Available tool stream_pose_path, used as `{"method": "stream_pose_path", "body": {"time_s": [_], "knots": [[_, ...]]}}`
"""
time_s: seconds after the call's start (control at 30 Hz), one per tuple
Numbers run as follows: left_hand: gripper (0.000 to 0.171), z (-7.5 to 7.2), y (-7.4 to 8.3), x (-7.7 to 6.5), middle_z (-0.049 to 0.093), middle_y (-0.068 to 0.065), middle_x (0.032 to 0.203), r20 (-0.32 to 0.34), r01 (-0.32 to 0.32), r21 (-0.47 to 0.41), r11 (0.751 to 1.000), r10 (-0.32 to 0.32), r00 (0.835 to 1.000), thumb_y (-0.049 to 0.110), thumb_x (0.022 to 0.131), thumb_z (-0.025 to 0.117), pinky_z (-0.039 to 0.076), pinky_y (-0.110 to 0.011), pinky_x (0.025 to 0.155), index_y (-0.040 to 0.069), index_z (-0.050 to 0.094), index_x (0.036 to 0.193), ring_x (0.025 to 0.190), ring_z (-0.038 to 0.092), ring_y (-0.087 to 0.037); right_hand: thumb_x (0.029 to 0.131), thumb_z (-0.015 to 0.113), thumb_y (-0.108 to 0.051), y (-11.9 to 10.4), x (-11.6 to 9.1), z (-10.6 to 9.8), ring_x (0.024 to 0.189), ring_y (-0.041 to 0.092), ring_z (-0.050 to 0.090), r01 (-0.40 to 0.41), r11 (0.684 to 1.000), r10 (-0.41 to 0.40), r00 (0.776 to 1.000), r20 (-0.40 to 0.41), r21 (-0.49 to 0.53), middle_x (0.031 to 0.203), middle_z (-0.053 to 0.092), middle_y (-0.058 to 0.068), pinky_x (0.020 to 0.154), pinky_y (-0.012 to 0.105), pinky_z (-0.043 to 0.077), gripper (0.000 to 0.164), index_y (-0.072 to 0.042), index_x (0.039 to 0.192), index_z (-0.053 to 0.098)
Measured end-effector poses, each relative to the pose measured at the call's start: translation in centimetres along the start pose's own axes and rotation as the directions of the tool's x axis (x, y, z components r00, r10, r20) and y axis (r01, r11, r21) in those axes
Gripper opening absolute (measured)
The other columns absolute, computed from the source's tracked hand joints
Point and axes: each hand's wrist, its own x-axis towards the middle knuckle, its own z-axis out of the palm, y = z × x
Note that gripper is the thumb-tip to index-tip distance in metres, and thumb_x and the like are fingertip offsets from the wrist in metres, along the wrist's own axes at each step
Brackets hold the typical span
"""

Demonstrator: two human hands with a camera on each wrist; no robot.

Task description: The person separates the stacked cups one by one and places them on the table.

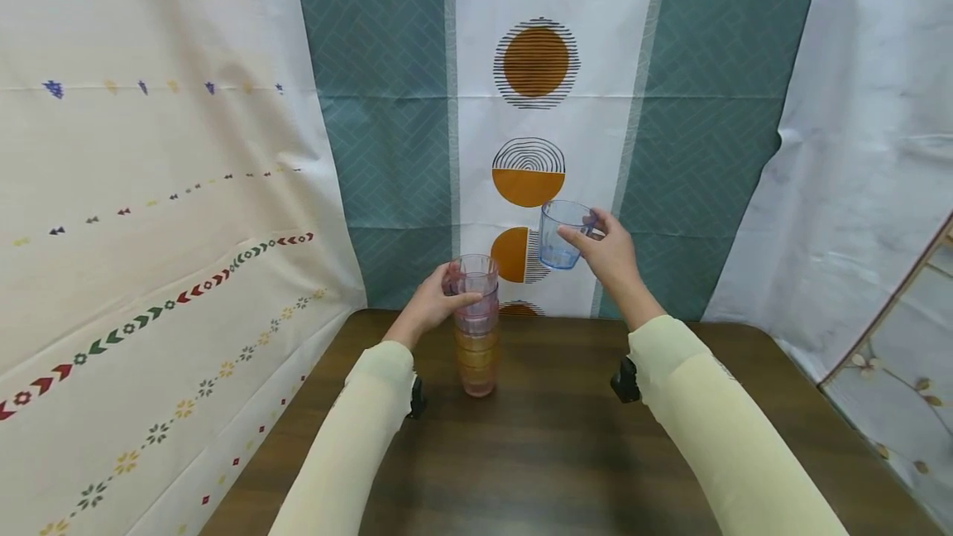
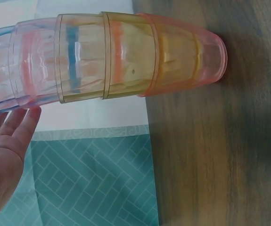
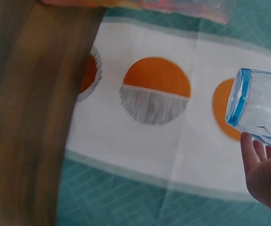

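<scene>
A tall stack of nested clear plastic cups [image 1: 477,354] stands upright on the table, pinkish at the bottom, yellow in the middle and pink to pale toward the top. My left hand [image 1: 434,302] grips the stack near its top, thumb across the front and fingers round the far side. In the left wrist view its fingertips [image 2: 31,115] show right at the upper cups. Up to the right of the stack, my right hand [image 1: 612,259] holds a clear blue-tinted cup [image 1: 557,242] in the air, mouth up and slightly tilted. The cup's thick blue base [image 3: 239,100] shows in the right wrist view.
The dark wooden table [image 1: 551,453] ends at a hanging cloth [image 1: 395,164] with teal and white panels and orange circles. A patterned cream cloth [image 1: 149,271] hangs along the left, and a white one [image 1: 841,147] along the right. A black wrist device [image 1: 625,380] sits under the right sleeve.
</scene>
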Motion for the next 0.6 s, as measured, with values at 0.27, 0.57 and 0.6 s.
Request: {"method": "stream_pose_path", "body": {"time_s": [0.27, 0.57, 0.6], "knots": [[0.094, -0.2, -0.1, -0.1, 0.043, -0.009, 0.151, 0.0, 0.009, 0.005, 1.0, -0.009, 1.0, 0.05, 0.081, 0.079, 0.035, -0.052, 0.111, 0.014, 0.031, 0.153, 0.14, 0.039, -0.03, 0.088, 0.071, -0.052, 4.1, -1.3, -1.2, 0.141, 0.037, 0.035, -0.034, 0.999, 0.034, 0.999, -0.006, -0.03, 0.159, 0.029, 0.017, 0.111, 0.05, 0.035, 0.096, -0.009, 0.158, 0.022], [0.092, 0.0, 0.1, -0.1, 0.044, -0.009, 0.15, -0.002, 0.001, 0.01, 1.0, -0.001, 1.0, 0.049, 0.081, 0.079, 0.036, -0.05, 0.111, 0.013, 0.032, 0.152, 0.139, 0.039, -0.029, 0.086, 0.076, -0.046, 9.1, -3.1, -0.4, 0.14, 0.039, 0.036, -0.086, 0.996, 0.085, 0.996, -0.034, -0.027, 0.157, 0.032, 0.02, 0.111, 0.05, 0.036, 0.095, -0.006, 0.156, 0.025], [0.093, 0.0, 0.1, -0.1, 0.044, -0.009, 0.15, -0.004, 0.002, 0.009, 1.0, -0.002, 1.0, 0.049, 0.081, 0.08, 0.036, -0.051, 0.111, 0.013, 0.032, 0.152, 0.139, 0.039, -0.029, 0.086, 0.076, -0.046, 9.6, -3.4, -0.2, 0.14, 0.039, 0.036, -0.092, 0.995, 0.091, 0.995, -0.037, -0.023, 0.157, 0.032, 0.02, 0.11, 0.05, 0.036, 0.095, -0.005, 0.156, 0.026]]}}
